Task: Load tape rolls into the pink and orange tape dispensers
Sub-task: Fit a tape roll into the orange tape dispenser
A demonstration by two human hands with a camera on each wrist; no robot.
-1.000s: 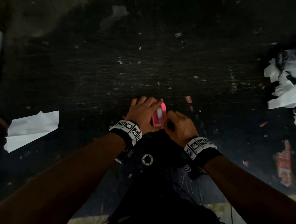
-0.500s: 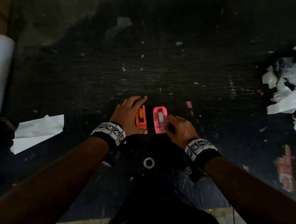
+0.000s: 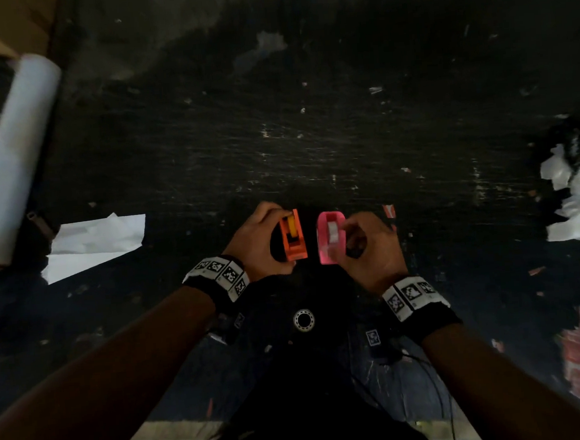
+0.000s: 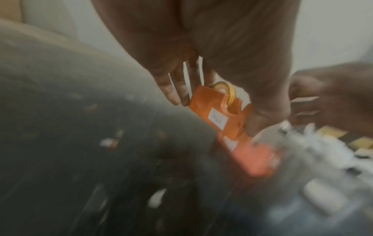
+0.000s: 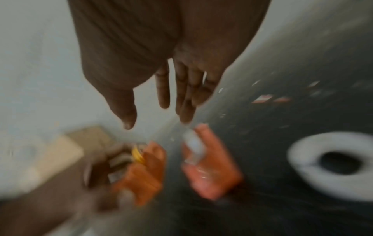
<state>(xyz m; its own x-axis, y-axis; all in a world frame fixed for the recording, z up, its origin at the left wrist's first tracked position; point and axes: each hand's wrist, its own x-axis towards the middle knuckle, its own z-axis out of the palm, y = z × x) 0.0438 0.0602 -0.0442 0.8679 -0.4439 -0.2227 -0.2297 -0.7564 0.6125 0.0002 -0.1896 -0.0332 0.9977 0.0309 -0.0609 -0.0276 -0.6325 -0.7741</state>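
Note:
The orange dispenser [image 3: 295,245] stands on the dark surface with a yellow tape roll [image 3: 292,226] in it. My left hand [image 3: 282,238] pinches it lengthwise; in the left wrist view the fingers [image 4: 177,95] press its far end and the thumb its near end. Just to its right stands the pink dispenser [image 3: 323,241] holding a pale tape roll [image 3: 333,232]. My right hand [image 3: 343,240] hovers at the pink one's right side. The blurred right wrist view shows that hand [image 5: 155,121] with straight, spread fingers above the pink dispenser [image 5: 214,172], not touching it.
A large white film roll [image 3: 13,160] lies at the far left, with a white paper sheet [image 3: 94,243] beside it. Crumpled white paper [image 3: 575,200] is piled at the right edge and a red wrapper [image 3: 576,354] lies near right. Small scraps dot the dark surface.
A second ago both hands were on the pink dispenser. My left hand has shifted left and taken hold of the orange dispenser; my right hand's fingers have come off the pink one.

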